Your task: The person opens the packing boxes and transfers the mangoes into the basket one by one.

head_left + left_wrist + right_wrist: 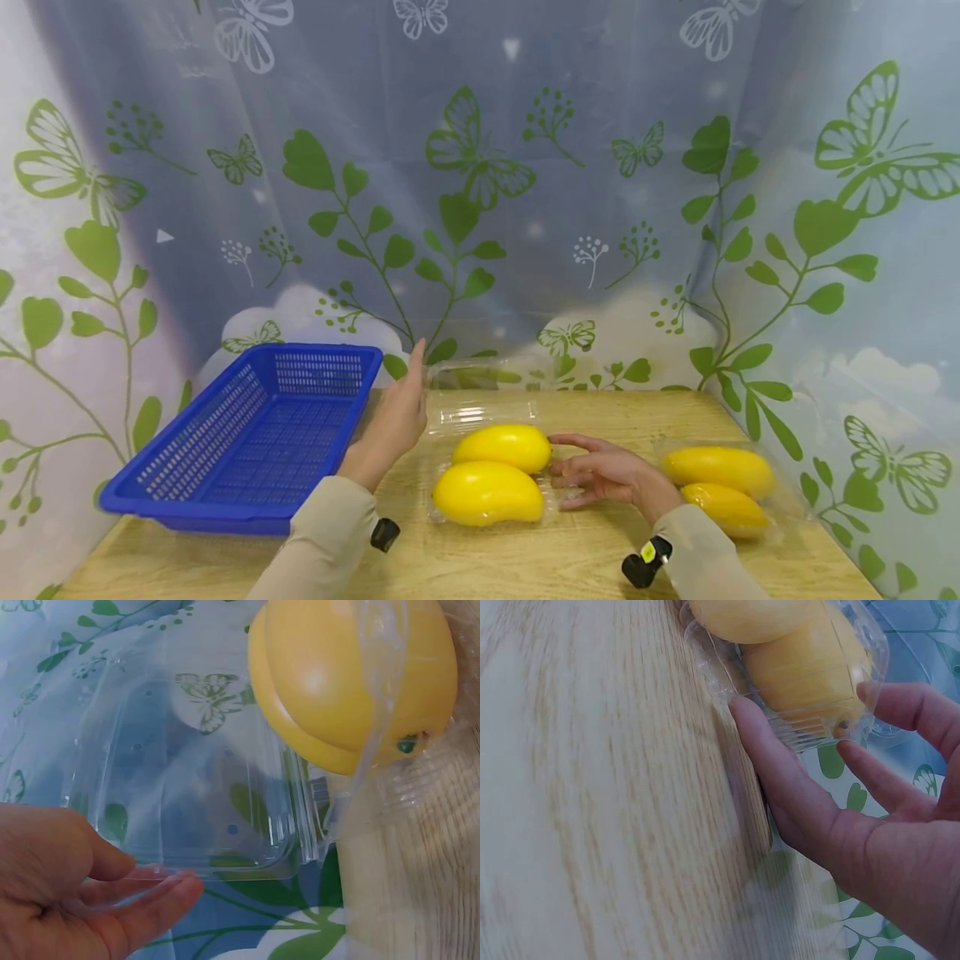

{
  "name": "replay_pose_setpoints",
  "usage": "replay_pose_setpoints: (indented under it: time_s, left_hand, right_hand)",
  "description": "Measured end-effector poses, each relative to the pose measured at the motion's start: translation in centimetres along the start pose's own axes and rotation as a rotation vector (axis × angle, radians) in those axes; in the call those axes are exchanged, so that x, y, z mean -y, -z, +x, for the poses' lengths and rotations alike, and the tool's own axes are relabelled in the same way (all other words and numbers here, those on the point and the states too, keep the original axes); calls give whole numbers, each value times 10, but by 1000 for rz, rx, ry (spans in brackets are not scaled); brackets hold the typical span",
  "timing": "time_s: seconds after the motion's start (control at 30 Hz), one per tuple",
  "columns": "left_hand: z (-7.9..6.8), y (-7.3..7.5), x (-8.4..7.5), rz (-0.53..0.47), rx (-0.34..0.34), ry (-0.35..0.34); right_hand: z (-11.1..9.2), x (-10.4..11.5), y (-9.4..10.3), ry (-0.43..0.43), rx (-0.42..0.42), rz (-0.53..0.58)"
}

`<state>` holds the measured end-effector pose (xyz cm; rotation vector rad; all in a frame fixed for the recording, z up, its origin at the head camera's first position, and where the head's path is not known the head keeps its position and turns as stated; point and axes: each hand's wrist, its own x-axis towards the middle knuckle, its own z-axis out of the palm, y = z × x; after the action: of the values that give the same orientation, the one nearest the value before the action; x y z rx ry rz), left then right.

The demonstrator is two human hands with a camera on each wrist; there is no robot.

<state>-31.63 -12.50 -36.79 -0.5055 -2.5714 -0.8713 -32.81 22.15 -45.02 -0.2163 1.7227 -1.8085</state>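
We note left hand (397,421) pinches clear lid (180,772); right hand (606,473), fingers loosely spread, touches tray (802,732). Two yellow fruits (487,494) sit in tray, mid-table (450,567). We advise: swing lid evenly, keep tray flat.

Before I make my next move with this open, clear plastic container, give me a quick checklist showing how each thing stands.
1. Two smooth, yellow, oval fruits seated in the clear plastic container: ok, side by side.
2. Transparent plastic lid closed: not ok, it stands open behind the fruits.
3. Bare left hand gripping the lid firmly: cannot tell; the fingertips are at its edge.
4. Bare right hand at the container's right end: ok.
5. Beige left sleeve clear of the blue perforated plastic basket: cannot tell; they overlap in the head view.
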Motion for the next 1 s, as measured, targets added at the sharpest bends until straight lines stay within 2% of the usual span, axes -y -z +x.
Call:
replay_pose_setpoints:
  time_s: [0.17, 0.3, 0.63, 0.8, 1.0]
  left_hand:
    - [3, -1, 1, -41, 41, 62]
    - [5, -4, 4, -40, 45, 71]
    - [9, -11, 11, -111, 73, 135]
    - [8, -16, 15, -89, 74, 121]
    - [7, -19, 19, -99, 117, 115]
  right_hand:
    - [0, 2, -1, -1, -1, -4]
    - [0, 2, -1, -3, -1, -3]
    - [2, 0, 0, -5, -4, 1]
    - [2, 0, 0, -5, -6, 2]
    - [2, 0, 0, -6, -8, 0]
